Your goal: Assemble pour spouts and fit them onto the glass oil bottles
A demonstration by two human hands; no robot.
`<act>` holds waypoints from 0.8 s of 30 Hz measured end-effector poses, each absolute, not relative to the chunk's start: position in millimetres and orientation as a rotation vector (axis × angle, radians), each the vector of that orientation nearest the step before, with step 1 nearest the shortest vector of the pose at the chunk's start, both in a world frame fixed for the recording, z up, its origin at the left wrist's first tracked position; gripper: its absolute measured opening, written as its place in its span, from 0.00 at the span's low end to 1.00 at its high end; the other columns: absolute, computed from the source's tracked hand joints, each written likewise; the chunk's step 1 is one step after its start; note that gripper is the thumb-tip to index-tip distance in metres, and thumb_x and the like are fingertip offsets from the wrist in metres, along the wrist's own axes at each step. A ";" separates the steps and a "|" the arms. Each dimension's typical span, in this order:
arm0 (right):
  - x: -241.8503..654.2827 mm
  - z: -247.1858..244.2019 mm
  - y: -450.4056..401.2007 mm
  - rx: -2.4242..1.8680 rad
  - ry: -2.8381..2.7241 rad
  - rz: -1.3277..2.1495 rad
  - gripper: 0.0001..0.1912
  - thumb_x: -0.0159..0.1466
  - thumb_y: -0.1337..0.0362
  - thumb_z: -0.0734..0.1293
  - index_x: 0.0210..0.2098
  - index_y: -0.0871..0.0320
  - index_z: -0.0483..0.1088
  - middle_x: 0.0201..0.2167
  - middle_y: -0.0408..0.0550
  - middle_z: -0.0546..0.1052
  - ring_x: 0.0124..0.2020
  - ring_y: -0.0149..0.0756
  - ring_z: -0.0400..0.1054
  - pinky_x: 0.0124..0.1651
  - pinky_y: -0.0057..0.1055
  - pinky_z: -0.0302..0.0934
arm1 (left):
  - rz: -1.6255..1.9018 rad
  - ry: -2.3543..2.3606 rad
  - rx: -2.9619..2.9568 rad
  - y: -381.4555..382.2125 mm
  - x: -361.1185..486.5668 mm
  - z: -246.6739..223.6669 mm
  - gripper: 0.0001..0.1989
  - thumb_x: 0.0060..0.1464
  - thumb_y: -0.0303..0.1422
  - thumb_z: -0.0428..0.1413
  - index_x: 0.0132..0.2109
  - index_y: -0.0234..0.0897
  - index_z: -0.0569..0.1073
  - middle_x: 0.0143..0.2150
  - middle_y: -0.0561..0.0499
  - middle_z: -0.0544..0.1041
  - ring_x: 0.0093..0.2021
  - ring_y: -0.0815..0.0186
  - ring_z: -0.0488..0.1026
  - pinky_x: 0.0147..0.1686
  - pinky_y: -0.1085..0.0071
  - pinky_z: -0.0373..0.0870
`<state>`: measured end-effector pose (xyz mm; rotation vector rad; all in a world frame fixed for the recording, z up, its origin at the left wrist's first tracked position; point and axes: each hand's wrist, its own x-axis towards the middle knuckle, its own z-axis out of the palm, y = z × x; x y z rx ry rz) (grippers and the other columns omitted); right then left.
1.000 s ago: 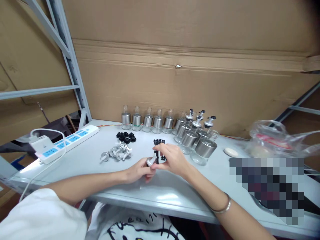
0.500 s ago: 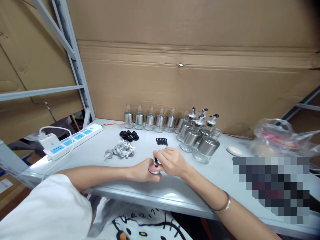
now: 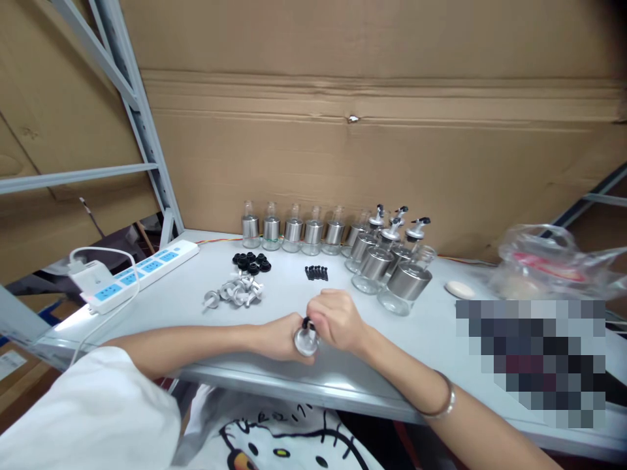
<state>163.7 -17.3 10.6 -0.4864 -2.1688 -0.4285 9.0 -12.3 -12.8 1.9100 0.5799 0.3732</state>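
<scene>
My left hand (image 3: 283, 339) is closed around a silver pourer spout (image 3: 306, 342) with a black flip cap (image 3: 308, 323) at its top. The fingers of my right hand (image 3: 337, 320) are curled and pinch at that black cap, partly hiding it. Beyond my hands lies a short row of small black caps (image 3: 316, 273). Left of them are a heap of loose silver pourer spouts (image 3: 240, 290) and a cluster of black rubber stoppers (image 3: 251, 262). Glass bottles with steel sleeves (image 3: 293, 230) stand along the back. Several bottles at the right carry fitted pourers (image 3: 393, 230).
A white power strip (image 3: 142, 274) with a plugged-in charger and cable lies at the left. To the right are a white oval object (image 3: 459, 290), a clear plastic bag (image 3: 543, 267) and a blurred-out item (image 3: 533, 359). Cardboard (image 3: 343, 156) stands behind the table.
My right hand has shifted slightly and curled tighter at the black cap. My left thumb has moved off the spout's round face, which now shows more. The view has tilted a little.
</scene>
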 end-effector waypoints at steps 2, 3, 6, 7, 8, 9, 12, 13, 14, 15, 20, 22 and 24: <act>163.7 12.1 -18.2 -0.468 -2.176 -0.417 0.29 0.73 0.63 0.43 0.19 0.57 0.58 0.12 0.40 0.61 0.15 0.27 0.49 0.24 0.26 0.47 | 0.358 0.632 1.885 -12.9 8.8 -11.0 0.13 0.43 0.29 0.57 0.20 0.35 0.60 0.15 0.60 0.59 0.17 0.76 0.55 0.18 0.77 0.52; 164.9 13.3 -17.3 -0.498 -2.169 -0.421 0.28 0.73 0.62 0.45 0.19 0.58 0.59 0.13 0.40 0.62 0.15 0.27 0.50 0.24 0.26 0.47 | 0.344 0.655 1.875 -13.7 8.6 -8.7 0.14 0.46 0.31 0.56 0.19 0.35 0.60 0.14 0.60 0.60 0.16 0.76 0.56 0.18 0.77 0.53; 174.3 17.8 -9.5 -0.674 -2.142 -0.431 0.25 0.73 0.61 0.48 0.23 0.58 0.63 0.15 0.41 0.66 0.17 0.27 0.55 0.25 0.26 0.49 | 0.312 0.669 1.864 -16.1 7.9 -0.9 0.19 0.49 0.36 0.58 0.17 0.34 0.61 0.12 0.58 0.62 0.16 0.76 0.58 0.19 0.77 0.56; 179.2 19.3 -5.4 -0.735 -2.143 -0.437 0.24 0.73 0.60 0.50 0.24 0.58 0.64 0.16 0.42 0.67 0.17 0.28 0.57 0.26 0.26 0.50 | 0.320 0.660 1.856 -16.4 7.8 0.5 0.20 0.49 0.37 0.58 0.17 0.34 0.62 0.12 0.58 0.63 0.16 0.76 0.58 0.20 0.77 0.57; 184.8 20.6 -0.8 -0.797 -2.141 -0.440 0.23 0.72 0.59 0.51 0.25 0.58 0.65 0.17 0.42 0.68 0.18 0.28 0.58 0.26 0.26 0.50 | 0.331 0.645 1.839 -16.4 7.9 1.0 0.21 0.50 0.38 0.58 0.17 0.33 0.62 0.13 0.57 0.64 0.17 0.76 0.59 0.21 0.77 0.58; 190.9 21.8 4.1 -0.864 -2.135 -0.430 0.22 0.72 0.59 0.52 0.26 0.58 0.65 0.18 0.43 0.69 0.19 0.29 0.60 0.27 0.26 0.51 | 0.341 0.626 1.805 -16.1 8.1 0.5 0.20 0.50 0.39 0.58 0.17 0.33 0.63 0.13 0.57 0.65 0.17 0.76 0.60 0.22 0.77 0.59; 209.8 23.6 20.3 -1.016 -2.047 -0.323 0.16 0.70 0.60 0.56 0.30 0.58 0.67 0.25 0.46 0.73 0.25 0.32 0.66 0.31 0.26 0.56 | 0.375 0.583 1.631 -14.1 9.6 -4.3 0.20 0.48 0.42 0.60 0.21 0.33 0.64 0.15 0.56 0.68 0.17 0.75 0.64 0.21 0.76 0.60; 215.5 23.3 25.6 -1.042 -2.025 -0.291 0.13 0.69 0.62 0.57 0.31 0.59 0.67 0.27 0.47 0.73 0.27 0.33 0.67 0.32 0.26 0.58 | 0.389 0.581 1.577 -13.4 10.2 -6.0 0.20 0.47 0.44 0.60 0.22 0.33 0.64 0.16 0.56 0.69 0.16 0.74 0.65 0.20 0.76 0.59; 220.7 22.4 30.6 -1.069 -2.015 -0.271 0.11 0.68 0.63 0.58 0.32 0.59 0.68 0.29 0.48 0.74 0.29 0.34 0.67 0.33 0.27 0.59 | 0.406 0.585 1.534 -12.9 10.8 -7.2 0.20 0.46 0.45 0.61 0.23 0.33 0.64 0.17 0.56 0.70 0.16 0.74 0.65 0.19 0.77 0.58; 225.1 21.1 35.3 -1.109 -2.015 -0.256 0.10 0.67 0.65 0.59 0.34 0.60 0.69 0.31 0.49 0.74 0.30 0.35 0.68 0.35 0.28 0.60 | 0.425 0.591 1.505 -12.5 11.3 -7.9 0.21 0.45 0.46 0.62 0.24 0.33 0.64 0.17 0.56 0.70 0.15 0.74 0.66 0.18 0.77 0.57; 234.0 10.4 49.3 -1.479 -2.161 -0.150 0.12 0.65 0.72 0.59 0.38 0.61 0.74 0.38 0.52 0.76 0.38 0.38 0.72 0.44 0.31 0.63 | 0.482 0.572 1.476 -12.0 11.8 -7.0 0.22 0.47 0.47 0.60 0.26 0.33 0.63 0.18 0.54 0.72 0.15 0.74 0.68 0.18 0.78 0.56; 233.0 6.3 50.3 -1.546 -2.224 -0.118 0.12 0.64 0.73 0.60 0.38 0.61 0.76 0.39 0.52 0.76 0.40 0.38 0.72 0.46 0.30 0.62 | 0.498 0.556 1.470 -11.5 11.6 -7.3 0.21 0.47 0.47 0.60 0.28 0.34 0.63 0.19 0.54 0.72 0.15 0.74 0.68 0.17 0.78 0.56; 230.8 3.2 49.7 -1.595 -2.271 -0.098 0.11 0.63 0.73 0.61 0.36 0.61 0.77 0.38 0.52 0.76 0.39 0.38 0.72 0.44 0.28 0.62 | 0.515 0.538 1.458 -10.7 11.8 -8.9 0.20 0.48 0.46 0.60 0.31 0.34 0.62 0.19 0.55 0.73 0.15 0.74 0.68 0.17 0.79 0.56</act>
